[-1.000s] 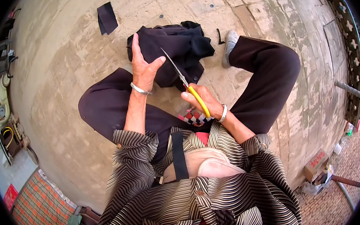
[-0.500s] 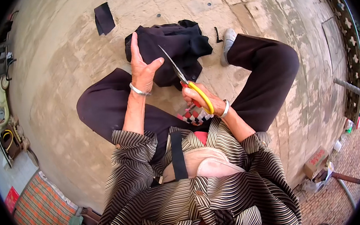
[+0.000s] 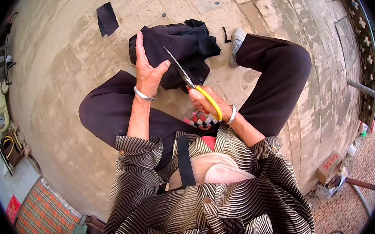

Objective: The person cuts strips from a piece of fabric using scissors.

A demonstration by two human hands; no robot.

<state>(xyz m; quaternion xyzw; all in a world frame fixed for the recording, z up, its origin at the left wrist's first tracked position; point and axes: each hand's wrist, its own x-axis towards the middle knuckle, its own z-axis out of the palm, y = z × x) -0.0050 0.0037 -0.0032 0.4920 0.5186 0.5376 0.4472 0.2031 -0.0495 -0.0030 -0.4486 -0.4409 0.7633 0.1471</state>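
I sit on a stone floor with a bundle of black cloth point(image 3: 186, 46) lying between my knees. My left hand point(image 3: 147, 71) is raised flat, fingers together and thumb out, its edge resting against the left side of the cloth. My right hand point(image 3: 210, 104) grips the yellow handles of a pair of scissors point(image 3: 189, 81). The steel blades point up and to the left, their tips over the cloth near my left thumb.
A loose black fabric piece point(image 3: 107, 18) lies on the floor at the far left. A thin black scrap point(image 3: 225, 35) lies beside my foot point(image 3: 237, 47). A checked mat point(image 3: 44, 223) is at lower left, a cardboard box point(image 3: 329, 167) at lower right.
My right hand shifted its hold on the scissor handles and the blades swung slightly left. My left hand stayed upright against the cloth.
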